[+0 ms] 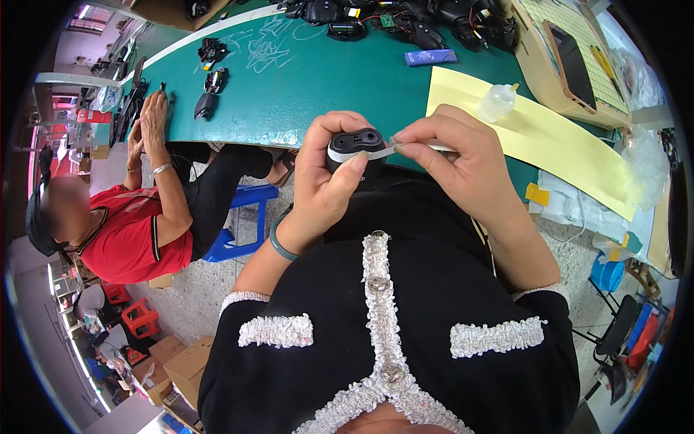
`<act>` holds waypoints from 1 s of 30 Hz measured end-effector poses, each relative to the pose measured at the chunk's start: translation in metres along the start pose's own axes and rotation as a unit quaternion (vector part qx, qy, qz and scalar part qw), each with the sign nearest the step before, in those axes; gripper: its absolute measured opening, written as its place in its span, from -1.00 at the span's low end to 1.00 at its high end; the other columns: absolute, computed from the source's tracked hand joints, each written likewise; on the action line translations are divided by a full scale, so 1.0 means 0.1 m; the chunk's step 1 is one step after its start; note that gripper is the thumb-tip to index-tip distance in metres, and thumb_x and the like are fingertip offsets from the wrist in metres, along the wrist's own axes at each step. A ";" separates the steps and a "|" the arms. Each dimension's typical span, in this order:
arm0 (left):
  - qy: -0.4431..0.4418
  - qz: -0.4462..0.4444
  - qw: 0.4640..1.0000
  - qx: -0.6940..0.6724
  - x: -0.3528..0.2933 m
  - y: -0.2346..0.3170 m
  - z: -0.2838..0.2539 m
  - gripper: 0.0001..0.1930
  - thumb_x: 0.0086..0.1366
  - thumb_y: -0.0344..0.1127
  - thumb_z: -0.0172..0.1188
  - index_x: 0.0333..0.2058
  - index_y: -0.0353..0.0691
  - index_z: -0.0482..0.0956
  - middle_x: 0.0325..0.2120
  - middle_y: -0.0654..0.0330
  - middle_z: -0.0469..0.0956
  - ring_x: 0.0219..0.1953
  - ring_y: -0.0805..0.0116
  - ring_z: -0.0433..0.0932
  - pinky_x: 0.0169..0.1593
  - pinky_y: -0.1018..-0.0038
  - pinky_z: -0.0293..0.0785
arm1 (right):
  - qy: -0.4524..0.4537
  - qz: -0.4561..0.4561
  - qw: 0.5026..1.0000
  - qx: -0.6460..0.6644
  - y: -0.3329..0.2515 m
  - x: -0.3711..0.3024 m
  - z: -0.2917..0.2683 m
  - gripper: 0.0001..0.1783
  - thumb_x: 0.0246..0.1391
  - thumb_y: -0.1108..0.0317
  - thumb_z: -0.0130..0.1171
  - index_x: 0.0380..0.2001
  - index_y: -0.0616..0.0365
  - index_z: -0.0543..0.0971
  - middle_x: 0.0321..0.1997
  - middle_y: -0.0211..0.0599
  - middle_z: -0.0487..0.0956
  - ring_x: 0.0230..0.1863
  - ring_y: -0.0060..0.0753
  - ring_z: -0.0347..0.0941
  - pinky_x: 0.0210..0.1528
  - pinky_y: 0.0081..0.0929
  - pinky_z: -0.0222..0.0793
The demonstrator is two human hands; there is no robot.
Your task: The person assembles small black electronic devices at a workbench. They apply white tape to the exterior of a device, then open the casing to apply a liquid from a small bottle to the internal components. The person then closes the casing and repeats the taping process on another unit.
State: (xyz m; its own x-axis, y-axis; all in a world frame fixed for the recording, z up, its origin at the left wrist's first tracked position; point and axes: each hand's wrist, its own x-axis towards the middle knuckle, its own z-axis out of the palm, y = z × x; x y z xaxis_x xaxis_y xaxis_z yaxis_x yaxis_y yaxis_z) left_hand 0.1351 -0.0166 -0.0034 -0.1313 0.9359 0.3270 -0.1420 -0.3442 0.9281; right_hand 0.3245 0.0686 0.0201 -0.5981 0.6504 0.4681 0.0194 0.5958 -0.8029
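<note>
My left hand grips a small black rounded device with round openings in its top face. Around its side runs a narrow white strip, and my left thumb presses on it. The strip stretches off to the right, where my right hand pinches it between thumb and forefinger; its tail sticks out behind those fingers. Both hands are raised in front of my chest at the table's near edge. What lies under the device is hidden by my left fingers.
The green table holds black device parts at the back and more at left. On the right are a yellow sheet, a squeeze bottle, a purple box and a phone. A co-worker in red sits at left.
</note>
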 end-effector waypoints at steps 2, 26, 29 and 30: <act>-0.031 -0.003 0.999 -0.027 0.01 0.01 -0.04 -0.70 0.22 -0.43 0.12 -0.08 -0.32 0.36 -0.14 0.09 0.41 -0.13 0.38 0.47 0.02 0.43 0.40 | -0.023 0.007 1.000 0.002 -0.05 0.00 -0.05 -0.86 0.04 0.52 0.29 -0.28 0.22 0.64 -0.41 -0.34 0.51 -0.44 -0.56 0.49 -0.44 -0.65 0.35; -0.055 0.197 0.906 0.371 0.06 0.31 -0.14 -0.70 0.14 -0.45 0.16 -0.13 -0.30 0.42 -0.21 0.08 0.52 -0.14 0.16 0.52 -0.03 0.35 0.43 | 0.083 -0.008 0.993 -0.080 -0.05 0.16 0.28 -0.95 0.08 0.43 0.16 -0.37 0.13 0.55 -0.41 -0.24 0.51 -0.35 -0.10 0.48 -0.28 -0.26 0.37; -0.160 0.213 0.928 0.262 -0.05 0.45 -0.02 -0.71 0.13 -0.42 0.22 -0.15 -0.26 0.45 -0.23 0.06 0.59 -0.16 0.15 0.53 -0.04 0.38 0.41 | 0.217 0.027 0.967 -0.128 0.47 0.38 0.24 -0.92 0.07 0.43 0.15 -0.33 0.13 0.56 -0.37 -0.17 0.53 -0.33 -0.04 0.48 -0.28 -0.26 0.41; -0.168 0.206 0.929 0.256 -0.03 0.48 -0.02 -0.72 0.17 -0.40 0.21 -0.14 -0.28 0.43 -0.22 0.02 0.52 -0.14 0.14 0.56 -0.04 0.36 0.43 | 0.222 0.024 0.965 -0.137 0.57 0.46 0.09 -0.89 0.07 0.38 0.17 -0.30 0.12 0.57 -0.33 -0.17 0.55 -0.34 -0.06 0.50 -0.27 -0.28 0.43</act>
State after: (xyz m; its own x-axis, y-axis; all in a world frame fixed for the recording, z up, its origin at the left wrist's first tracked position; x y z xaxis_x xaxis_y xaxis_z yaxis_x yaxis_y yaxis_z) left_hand 0.1270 -0.0363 0.0400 0.2542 0.7335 0.6303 0.3500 -0.6774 0.6470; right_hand 0.2913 0.1282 -0.0071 -0.1894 0.7822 0.5935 0.2870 0.6222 -0.7284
